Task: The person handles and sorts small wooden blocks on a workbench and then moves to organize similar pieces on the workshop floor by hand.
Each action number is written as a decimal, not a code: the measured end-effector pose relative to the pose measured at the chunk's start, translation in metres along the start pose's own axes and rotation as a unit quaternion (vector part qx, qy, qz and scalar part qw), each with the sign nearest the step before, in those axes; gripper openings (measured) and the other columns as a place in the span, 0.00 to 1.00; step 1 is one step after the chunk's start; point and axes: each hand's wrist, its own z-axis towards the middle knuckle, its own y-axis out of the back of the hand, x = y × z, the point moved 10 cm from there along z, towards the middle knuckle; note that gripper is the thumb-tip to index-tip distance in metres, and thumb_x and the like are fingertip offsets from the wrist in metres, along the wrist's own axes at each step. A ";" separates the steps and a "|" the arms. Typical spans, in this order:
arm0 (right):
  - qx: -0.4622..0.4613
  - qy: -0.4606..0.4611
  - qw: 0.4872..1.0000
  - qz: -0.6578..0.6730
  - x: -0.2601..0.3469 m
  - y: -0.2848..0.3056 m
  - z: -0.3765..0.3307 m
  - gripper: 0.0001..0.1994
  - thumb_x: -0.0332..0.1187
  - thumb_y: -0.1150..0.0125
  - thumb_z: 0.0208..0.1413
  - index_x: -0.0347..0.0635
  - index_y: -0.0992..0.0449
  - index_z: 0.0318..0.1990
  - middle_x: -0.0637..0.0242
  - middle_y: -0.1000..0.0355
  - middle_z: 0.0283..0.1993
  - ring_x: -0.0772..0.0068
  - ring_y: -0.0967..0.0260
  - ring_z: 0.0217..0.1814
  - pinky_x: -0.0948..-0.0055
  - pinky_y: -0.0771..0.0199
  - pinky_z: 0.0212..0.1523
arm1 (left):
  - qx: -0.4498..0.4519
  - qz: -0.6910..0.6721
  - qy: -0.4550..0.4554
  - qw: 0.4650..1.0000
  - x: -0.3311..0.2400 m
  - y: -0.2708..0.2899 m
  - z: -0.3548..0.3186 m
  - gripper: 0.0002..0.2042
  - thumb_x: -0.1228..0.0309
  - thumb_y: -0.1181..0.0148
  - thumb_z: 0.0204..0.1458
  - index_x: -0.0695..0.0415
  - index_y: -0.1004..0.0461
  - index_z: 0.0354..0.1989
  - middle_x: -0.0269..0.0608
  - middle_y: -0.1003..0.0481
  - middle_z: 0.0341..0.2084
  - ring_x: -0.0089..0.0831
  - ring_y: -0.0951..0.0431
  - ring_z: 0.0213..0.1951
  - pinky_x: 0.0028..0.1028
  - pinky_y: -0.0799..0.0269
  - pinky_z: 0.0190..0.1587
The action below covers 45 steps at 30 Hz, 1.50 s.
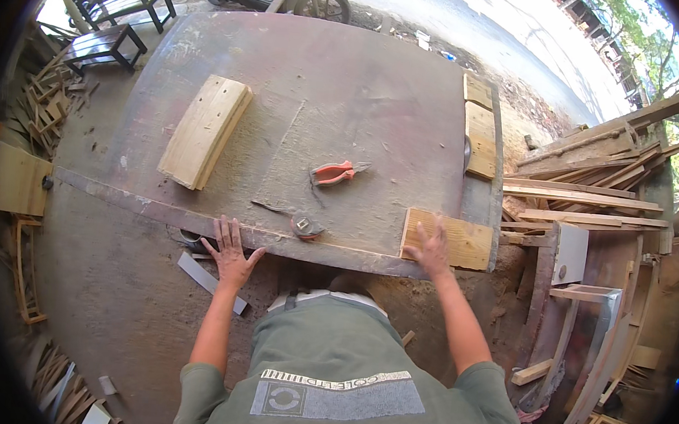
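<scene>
Wooden block pinned at the workbench's near right corner, both hands flat.

The right hand (pixel 431 250) lies open, fingers spread, on the small pine block (pixel 448 239); the left hand (pixel 230 252) presses open-palmed on the workbench (pixel 349 79) near edge. Red pliers (pixel 336 172) and a tape measure (pixel 305 227) sit mid-bench. Judged: steady, even downward pressure keeps the block from sliding.

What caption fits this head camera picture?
Left hand on the worktable edge, right hand on a wooden block.
</scene>
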 end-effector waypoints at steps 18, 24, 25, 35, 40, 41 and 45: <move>-0.084 0.041 0.995 0.032 0.054 0.002 -0.023 0.70 0.81 0.37 0.36 0.18 0.45 0.69 0.24 0.51 0.74 0.24 0.56 0.79 0.38 0.56 0.78 | -0.014 -0.028 -0.006 0.999 0.005 -0.012 0.009 0.57 0.32 0.40 0.49 0.54 0.59 0.78 0.48 0.66 0.79 0.49 0.73 0.80 0.69 0.84 0.71; -0.107 0.063 0.992 0.023 0.046 0.003 -0.009 0.70 0.83 0.40 0.35 0.15 0.42 0.66 0.24 0.49 0.73 0.25 0.56 0.79 0.40 0.56 0.78 | -0.006 -0.042 0.017 0.999 -0.001 -0.017 0.013 0.56 0.31 0.42 0.51 0.56 0.60 0.79 0.48 0.68 0.79 0.48 0.75 0.79 0.69 0.85 0.71; -0.107 0.064 0.992 0.021 0.046 0.003 -0.008 0.71 0.83 0.40 0.34 0.15 0.42 0.67 0.24 0.49 0.73 0.25 0.56 0.79 0.40 0.56 0.78 | -0.006 -0.045 0.022 0.999 -0.001 -0.018 0.013 0.57 0.31 0.41 0.51 0.56 0.60 0.79 0.48 0.68 0.79 0.48 0.75 0.79 0.69 0.85 0.71; -0.117 0.078 0.990 0.003 0.045 0.001 -0.011 0.71 0.83 0.39 0.33 0.17 0.42 0.68 0.26 0.50 0.74 0.27 0.55 0.79 0.42 0.55 0.78 | 0.021 -0.072 0.044 0.996 -0.004 -0.015 0.007 0.57 0.31 0.41 0.50 0.56 0.60 0.79 0.50 0.68 0.79 0.48 0.77 0.79 0.69 0.86 0.71; -0.120 0.084 0.989 -0.004 0.043 -0.001 -0.005 0.71 0.83 0.38 0.33 0.17 0.41 0.67 0.25 0.50 0.74 0.27 0.55 0.79 0.42 0.55 0.78 | -0.006 -0.071 0.038 0.997 -0.004 -0.015 0.009 0.58 0.27 0.44 0.50 0.56 0.60 0.78 0.50 0.67 0.79 0.48 0.77 0.79 0.69 0.87 0.70; -0.120 0.084 0.989 -0.003 0.043 -0.001 -0.003 0.71 0.82 0.38 0.32 0.17 0.41 0.67 0.25 0.50 0.74 0.26 0.55 0.79 0.42 0.56 0.79 | -0.004 -0.071 0.039 0.997 -0.003 -0.015 0.010 0.58 0.27 0.44 0.50 0.56 0.60 0.78 0.50 0.67 0.79 0.48 0.77 0.79 0.70 0.87 0.70; -0.125 0.083 0.989 -0.008 0.038 -0.003 -0.002 0.71 0.81 0.35 0.31 0.16 0.41 0.67 0.25 0.50 0.74 0.27 0.55 0.79 0.43 0.56 0.79 | 0.027 -0.067 0.046 0.996 -0.009 -0.016 0.015 0.58 0.27 0.47 0.51 0.56 0.62 0.79 0.49 0.68 0.79 0.47 0.78 0.79 0.70 0.87 0.70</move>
